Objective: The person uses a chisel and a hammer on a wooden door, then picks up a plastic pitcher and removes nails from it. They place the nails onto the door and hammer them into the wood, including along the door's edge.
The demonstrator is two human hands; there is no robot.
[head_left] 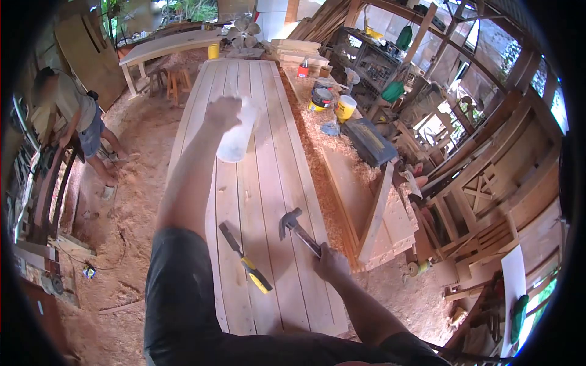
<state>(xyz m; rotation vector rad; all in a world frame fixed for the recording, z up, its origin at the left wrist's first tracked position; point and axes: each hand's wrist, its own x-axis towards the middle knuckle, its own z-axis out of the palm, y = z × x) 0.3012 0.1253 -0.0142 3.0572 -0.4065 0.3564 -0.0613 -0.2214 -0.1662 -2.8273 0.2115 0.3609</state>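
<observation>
A long panel of pale wooden planks [268, 183] stretches out before me. My left hand [224, 114] is extended far over it, fingers closed at the upper edge of a whitish, translucent plastic container [234, 144]; blur hides the exact grip. Near the panel's right edge, my right hand [332, 264] is wrapped round the handle of a claw hammer [292, 222], its head pointing away from me. Between my arms lies a chisel [244, 259] with a yellow and black handle, its blade angled to the far left. Neither hand touches it.
On the right, a shavings-covered bench holds tubs [345, 107], a red-capped bottle [303, 68] and a dark case [368, 141]. Another person [76, 110] bends over work at left. A yellow cup [213, 51] stands beyond the panel. Shavings cover the floor [131, 201].
</observation>
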